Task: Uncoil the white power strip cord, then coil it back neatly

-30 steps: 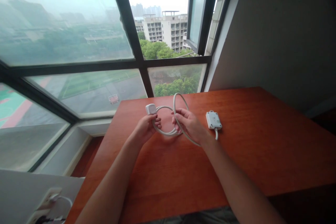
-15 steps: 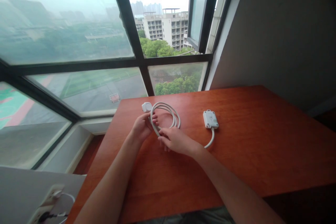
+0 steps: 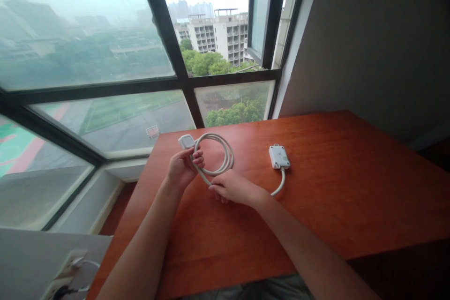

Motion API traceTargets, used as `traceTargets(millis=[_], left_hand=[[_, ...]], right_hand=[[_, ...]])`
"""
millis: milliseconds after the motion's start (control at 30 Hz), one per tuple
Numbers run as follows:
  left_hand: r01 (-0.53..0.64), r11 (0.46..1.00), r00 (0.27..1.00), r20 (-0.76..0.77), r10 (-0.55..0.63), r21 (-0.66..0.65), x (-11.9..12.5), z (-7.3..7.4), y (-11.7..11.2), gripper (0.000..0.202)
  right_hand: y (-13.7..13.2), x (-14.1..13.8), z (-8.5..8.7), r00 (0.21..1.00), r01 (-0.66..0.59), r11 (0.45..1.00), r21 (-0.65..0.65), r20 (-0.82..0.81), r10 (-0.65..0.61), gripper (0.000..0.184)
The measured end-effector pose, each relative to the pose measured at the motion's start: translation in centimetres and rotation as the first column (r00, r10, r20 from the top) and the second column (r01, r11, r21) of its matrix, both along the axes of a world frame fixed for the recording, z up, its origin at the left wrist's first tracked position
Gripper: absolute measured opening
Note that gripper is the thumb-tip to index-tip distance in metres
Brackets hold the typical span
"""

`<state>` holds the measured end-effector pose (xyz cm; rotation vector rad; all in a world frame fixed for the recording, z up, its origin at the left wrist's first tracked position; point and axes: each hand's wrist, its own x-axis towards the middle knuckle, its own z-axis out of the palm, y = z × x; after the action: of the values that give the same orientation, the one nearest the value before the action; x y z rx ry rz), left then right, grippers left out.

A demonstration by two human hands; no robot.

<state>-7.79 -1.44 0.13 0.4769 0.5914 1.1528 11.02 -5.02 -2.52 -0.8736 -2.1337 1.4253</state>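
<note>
A white cable [image 3: 225,157] lies coiled in loops above the red-brown wooden table [image 3: 316,206]. My left hand [image 3: 181,171] is closed on the coil just below its white plug [image 3: 186,141], which sticks up at the upper left. My right hand [image 3: 234,189] is closed round the cable at the bottom of the coil, knuckles close to the tabletop. From under my right hand the cable runs right and up to a small white socket box [image 3: 279,156] lying flat on the table.
A large window with dark frames [image 3: 165,28] stands behind the table's far edge. A grey wall [image 3: 369,37] runs along the right. At the lower left, a white wall outlet with plugged-in cables [image 3: 66,274] sits below table level.
My right hand came down from the raised loop to the bottom of the coil near the table. The loop was laid into the coil, which now hangs rounder and further left.
</note>
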Motion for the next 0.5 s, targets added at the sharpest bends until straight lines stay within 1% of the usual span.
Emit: traceTargets(millis=[100, 200, 267, 300, 333, 367, 400, 433, 467, 500], left_hand=[[-0.002, 1.0, 0.999, -0.032, 0.003, 0.024, 0.0, 0.2, 0.0, 0.008], [-0.019, 0.999, 0.999, -0.029, 0.02, 0.047, 0.0, 0.6, -0.1, 0.01], [-0.049, 0.996, 0.999, -0.007, 0.05, 0.078, -0.1, 0.9, -0.2, 0.011], [-0.071, 0.993, 0.997, 0.008, 0.071, 0.094, -0.3, 1.1, -0.3, 0.012], [-0.097, 0.989, 0.995, 0.025, 0.094, 0.11, -0.5, 1.3, -0.4, 0.012], [-0.122, 0.985, 0.992, 0.047, 0.117, 0.125, -0.7, 1.5, -0.5, 0.012], [-0.144, 0.98, 0.988, 0.073, 0.134, 0.14, -0.9, 1.6, -0.6, 0.012], [-0.158, 0.975, 0.984, 0.101, 0.144, 0.154, -1.0, 1.6, -0.6, 0.013], [-0.163, 0.973, 0.981, 0.127, 0.143, 0.165, -1.0, 1.5, -0.6, 0.013], [-0.16, 0.972, 0.979, 0.15, 0.135, 0.17, -0.9, 1.3, -0.6, 0.014]], right_hand=[[0.0, 0.2, 0.3, 1.0, -0.009, 1.0, -0.02, -0.013, 0.009, 0.037], [0.0, 0.3, 0.2, 1.0, -0.02, 0.999, -0.045, 0.004, 0.02, 0.038], [0.5, 0.7, -0.1, 0.999, -0.013, 0.993, -0.118, 0.042, 0.018, 0.041], [0.9, 1.0, -0.4, 0.998, 0.011, 0.984, -0.178, 0.065, 0.001, 0.044], [1.4, 1.5, -0.6, 0.996, 0.06, 0.967, -0.249, 0.085, -0.04, 0.047], [2.0, 2.0, -0.8, 0.99, 0.132, 0.94, -0.315, 0.089, -0.109, 0.05], [2.6, 2.5, -1.0, 0.973, 0.23, 0.901, -0.369, 0.068, -0.221, 0.051], [3.3, 3.0, -1.1, 0.933, 0.328, 0.853, -0.407, 0.001, -0.359, 0.05], [3.8, 3.3, -1.2, 0.865, 0.393, 0.805, -0.444, -0.119, -0.488, 0.046], [4.2, 3.4, -1.1, 0.773, 0.41, 0.763, -0.499, -0.254, -0.581, 0.041]])
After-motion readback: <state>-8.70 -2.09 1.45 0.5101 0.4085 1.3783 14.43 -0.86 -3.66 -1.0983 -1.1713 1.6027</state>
